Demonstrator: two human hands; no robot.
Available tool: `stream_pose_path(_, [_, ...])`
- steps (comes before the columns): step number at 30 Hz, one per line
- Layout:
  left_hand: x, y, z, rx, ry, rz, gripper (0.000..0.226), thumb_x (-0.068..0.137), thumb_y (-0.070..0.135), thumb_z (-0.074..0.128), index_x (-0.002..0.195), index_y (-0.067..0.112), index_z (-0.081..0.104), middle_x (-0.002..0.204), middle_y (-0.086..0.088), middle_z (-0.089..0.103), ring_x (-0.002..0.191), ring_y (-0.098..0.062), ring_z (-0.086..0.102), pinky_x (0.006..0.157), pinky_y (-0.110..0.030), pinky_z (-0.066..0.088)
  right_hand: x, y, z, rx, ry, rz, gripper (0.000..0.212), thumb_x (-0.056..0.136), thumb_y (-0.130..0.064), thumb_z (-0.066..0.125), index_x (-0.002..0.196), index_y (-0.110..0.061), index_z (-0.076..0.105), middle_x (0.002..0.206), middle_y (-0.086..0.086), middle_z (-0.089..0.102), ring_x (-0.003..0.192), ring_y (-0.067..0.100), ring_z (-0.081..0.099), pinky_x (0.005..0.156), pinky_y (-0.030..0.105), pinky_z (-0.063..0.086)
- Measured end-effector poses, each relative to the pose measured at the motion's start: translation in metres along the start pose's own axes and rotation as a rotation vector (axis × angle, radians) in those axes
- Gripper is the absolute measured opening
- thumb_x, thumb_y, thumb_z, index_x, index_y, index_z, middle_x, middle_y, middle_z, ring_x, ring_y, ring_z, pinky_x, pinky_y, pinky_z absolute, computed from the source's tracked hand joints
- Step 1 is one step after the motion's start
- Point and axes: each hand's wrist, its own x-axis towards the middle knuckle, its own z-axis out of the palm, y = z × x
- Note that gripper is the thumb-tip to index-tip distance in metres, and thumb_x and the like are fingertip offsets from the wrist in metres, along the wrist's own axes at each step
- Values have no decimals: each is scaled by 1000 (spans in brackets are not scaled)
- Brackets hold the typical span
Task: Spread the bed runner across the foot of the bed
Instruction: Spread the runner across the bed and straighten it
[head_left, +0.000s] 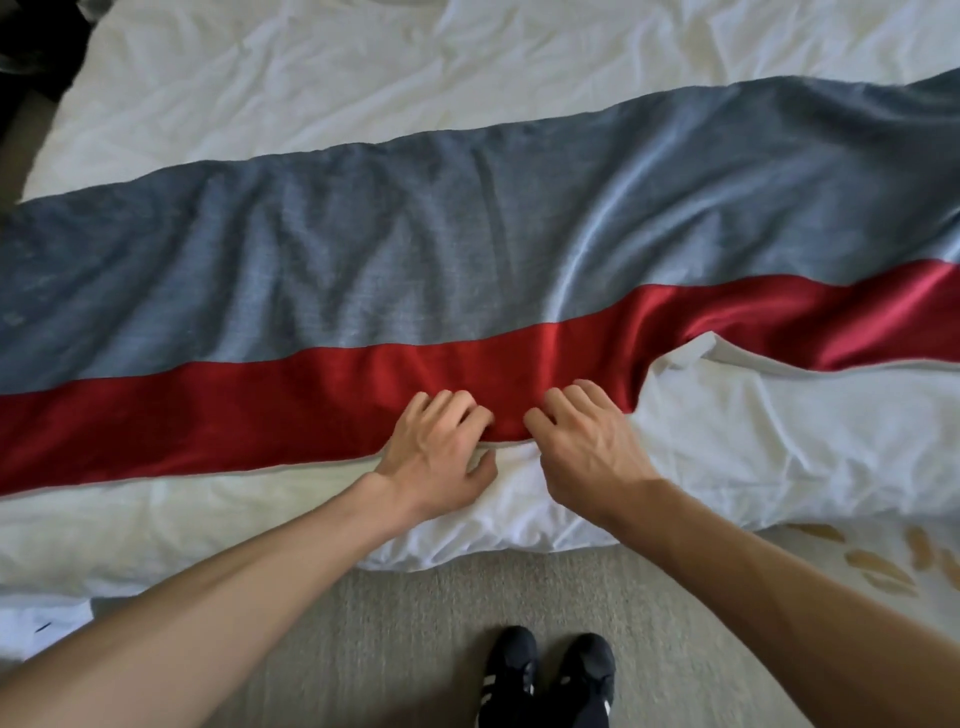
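Head view: bed runner (415, 270), grey with a red band, is laid across the bed (311, 104) near its foot edge, largely spread but creased and slanted away from that edge rightward. Its red hem is pinched at mid-edge by the curled fingers of left hand (441, 447) and right hand (582, 441). Squaring and smoothing are judged outstanding.

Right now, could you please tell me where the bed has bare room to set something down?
Bare: the white duvet beyond the bed runner's grey edge, the strip below its red edge at left, a wider patch at right. Crowded: the middle, where left hand and right hand grip it.
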Motion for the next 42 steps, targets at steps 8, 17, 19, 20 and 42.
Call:
stream_pose_path(8, [68,75,3,-86,130,88,36,77,32,66,106,10,67,91,-5,63,81,-25,58,68,-39,42,-34,79,-9,-111,119,306,40,63,5,56,102,-4,61,108,19,56,96,36,54,88,46,39])
stream_pose_path(17, [131,139,12,-10,70,-85,50,80,33,67,125,14,55,106,-5,61,94,-27,56,75,-41,39,-61,168,-5,-203,30,380,34,75,3,58,108,-7,54,90,11,56,84,33,53,84,47,37])
stream_pose_path(19, [142,146,13,-19,82,-120,39,80,34,67,114,15,62,98,-3,64,90,-26,58,74,-39,39,-60,179,-11,-197,18,340,14,77,0,55,88,-8,59,79,12,56,75,32,54,74,45,40])
stream_pose_path(20, [147,150,13,-29,89,-145,34,80,35,67,108,16,63,94,-2,64,87,-25,58,73,-39,38,-59,183,-16,-176,19,310,12,77,-2,49,79,-9,59,74,12,56,71,32,55,69,43,41])
stream_pose_path(42, [142,213,26,-61,-71,-39,13,62,14,69,71,13,59,63,0,54,55,-21,53,49,-30,42,-109,229,-26,5,-105,87,36,36,13,69,58,-9,53,56,7,51,44,25,50,42,32,43])
